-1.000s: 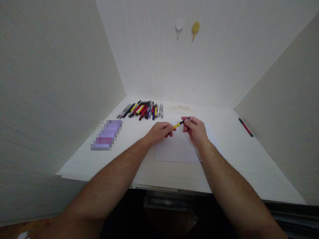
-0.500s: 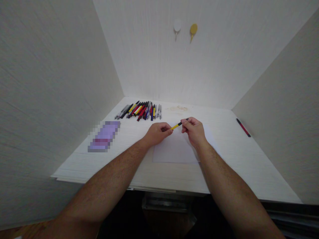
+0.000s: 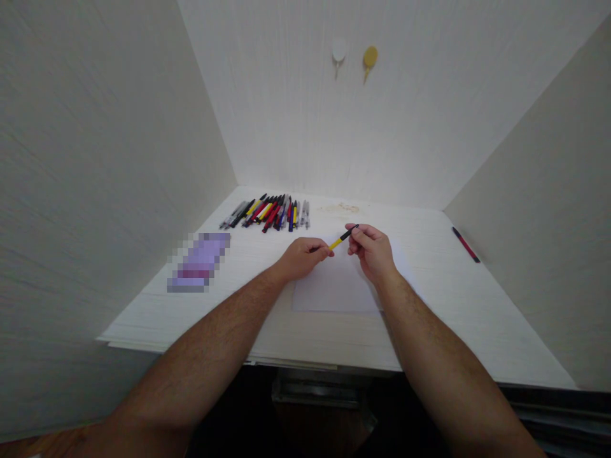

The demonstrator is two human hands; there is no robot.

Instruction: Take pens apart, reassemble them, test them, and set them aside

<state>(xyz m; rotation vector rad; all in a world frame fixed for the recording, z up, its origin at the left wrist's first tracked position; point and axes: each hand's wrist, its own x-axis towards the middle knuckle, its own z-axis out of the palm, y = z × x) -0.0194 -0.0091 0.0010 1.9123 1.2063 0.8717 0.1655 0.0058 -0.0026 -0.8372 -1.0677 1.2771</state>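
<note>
A yellow pen with a black grip and tip (image 3: 337, 243) spans the space between my two hands, tilted up to the right. My left hand (image 3: 305, 256) pinches its yellow end; the rear of the pen is partly hidden by the fingers. At the black end, my right hand (image 3: 372, 248) grips the pen between thumb and fingers. Beneath both hands lies a white sheet of paper (image 3: 334, 289) on the white table (image 3: 267, 324).
Several pens (image 3: 267, 213) in red, yellow, blue, black and clear lie bunched at the back left. A blurred purple item (image 3: 200, 261) rests on the left. One red and black pen (image 3: 465, 245) lies by the right wall. White (image 3: 338, 51) and yellow (image 3: 370, 57) hooks hang on the back wall.
My left hand has shifted slightly right and down along with the pen's yellow end. The pen is steeper, and more of its black end shows at my right hand.
</note>
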